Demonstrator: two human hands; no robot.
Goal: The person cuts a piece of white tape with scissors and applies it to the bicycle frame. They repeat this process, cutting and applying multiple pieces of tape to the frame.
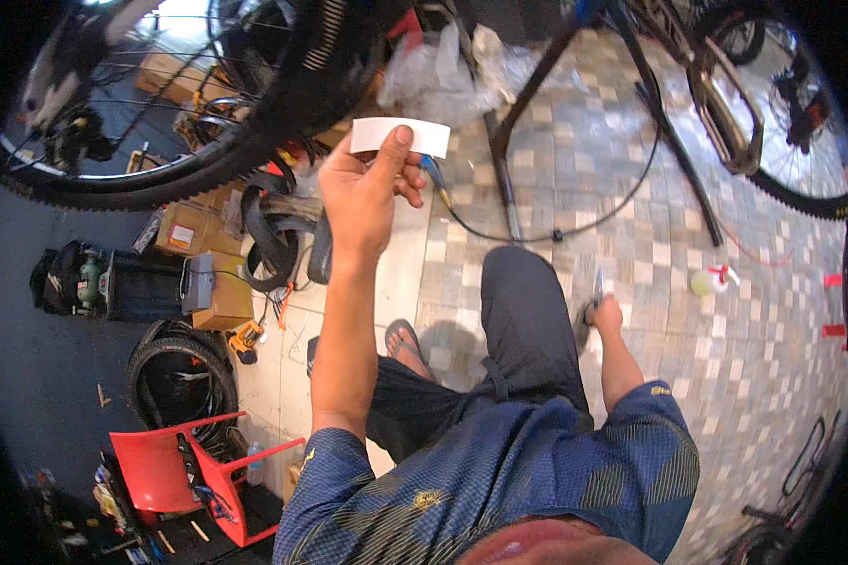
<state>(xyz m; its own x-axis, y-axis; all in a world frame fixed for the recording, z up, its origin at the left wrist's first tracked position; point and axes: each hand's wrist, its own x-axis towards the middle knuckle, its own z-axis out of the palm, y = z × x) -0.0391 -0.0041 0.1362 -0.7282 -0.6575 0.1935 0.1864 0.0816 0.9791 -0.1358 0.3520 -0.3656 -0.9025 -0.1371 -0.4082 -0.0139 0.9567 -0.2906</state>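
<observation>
Raised in front of me, my left hand pinches a blank white strip between thumb and fingers. Whether it is paper or a sticker I cannot tell. Just beyond those fingers is the blue end of a black hose, which loops away to the right; contact with the hand is unclear. My right hand is low beside my right knee, closed around a tool with a thin shiny metal tip. Its handle is mostly covered by the fingers.
A bicycle wheel fills the upper left. The legs of a dark stand rise ahead, near another bicycle. Boxes, tires and a red chair line the left. A spray bottle stands on the right-hand floor.
</observation>
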